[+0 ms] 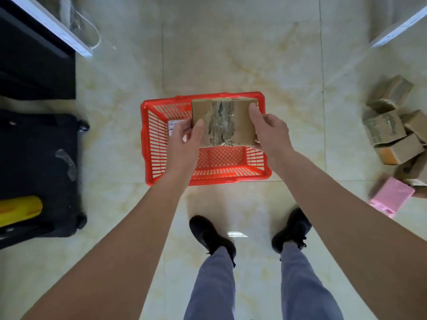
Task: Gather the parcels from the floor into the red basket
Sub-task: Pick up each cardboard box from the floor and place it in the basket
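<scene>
Both hands, left hand [184,135] and right hand [269,130], clamped on taped cardboard parcel [225,122] over red basket [208,179]: best lowered flat, released together.

Cardboard parcel [225,122]: matt brown, with a wrinkled glossy tape strip. Basket [147,144]: red lattice plastic. Floor [231,54]: polished, glossy marble-look tile. Parcel pile [392,125]: matt cardboard. Pink parcel [391,197]: smooth plastic wrap.
</scene>
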